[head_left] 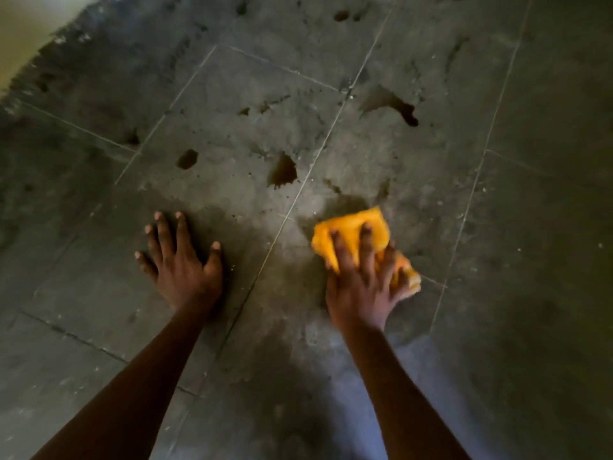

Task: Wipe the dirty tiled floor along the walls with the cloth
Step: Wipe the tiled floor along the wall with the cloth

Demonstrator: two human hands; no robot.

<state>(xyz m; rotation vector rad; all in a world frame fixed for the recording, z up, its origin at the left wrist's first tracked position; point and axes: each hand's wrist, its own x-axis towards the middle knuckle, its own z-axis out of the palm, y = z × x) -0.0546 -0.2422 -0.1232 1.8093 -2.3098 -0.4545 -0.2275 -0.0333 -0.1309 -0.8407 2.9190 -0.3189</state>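
My right hand (363, 283) presses an orange cloth (348, 227) flat against the grey tiled floor (232, 94), fingers spread over it and gripping its folds. The cloth sticks out beyond the fingertips and past the little finger. My left hand (180, 260) lies flat on the floor to the left, fingers apart, holding nothing. Dark wet stains (283, 171) and splashes mark the tiles just beyond both hands. A damp darker patch surrounds the cloth.
A pale wall (23, 31) meets the floor at the upper left corner, with dark grime along its base. Another dark blotch (406, 112) lies further ahead to the right. Light grout lines cross the floor diagonally.
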